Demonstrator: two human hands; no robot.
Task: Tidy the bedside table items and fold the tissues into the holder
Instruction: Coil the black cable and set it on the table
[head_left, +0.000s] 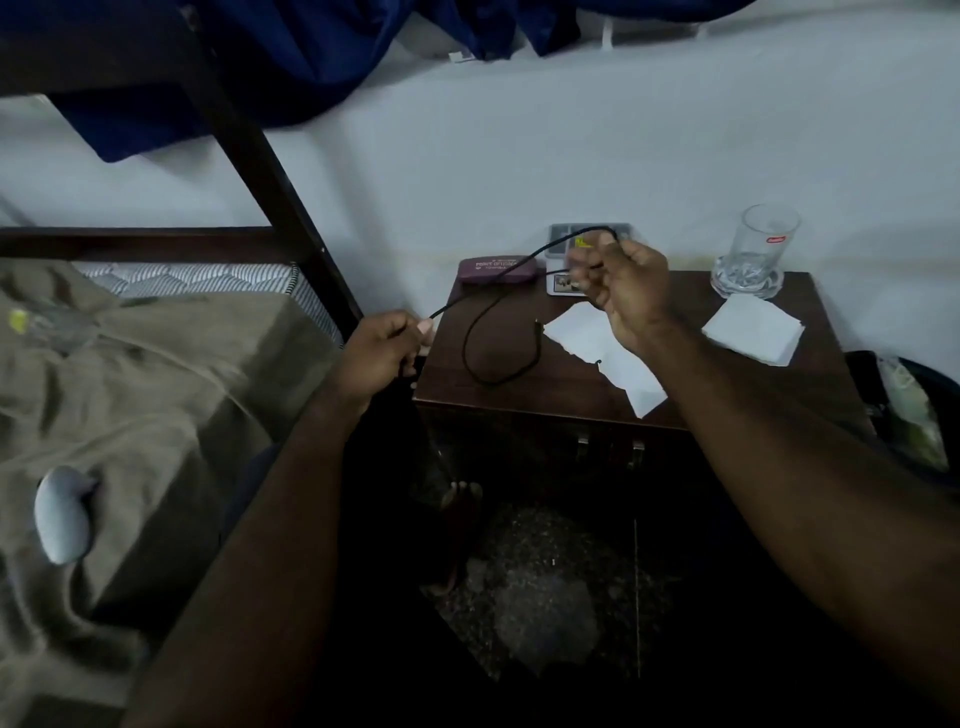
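beside the bed (208, 280), over a dark wooden desk (696, 296), two hands hold a thin black cord (491, 383). the left hand (387, 348) is just off the left edge of the desk and pinches the cord between thumb and finger. the right hand (631, 291) is up over the back of the desk, with its fingers curled round another part of the cord. the cord runs in a line from one hand to the other, and a loop of it hangs low over the desk; i cannot tell if the loop touches the top. a white tissue (582, 335) lies flat in the middle of the desk, partly under the right arm. a pile of tissues (750, 332) lies near the right edge, just in front of a clear glass (761, 249). a purple case (496, 270) sits at the back left by the wall. a brown blanket (130, 389) covers the bed.
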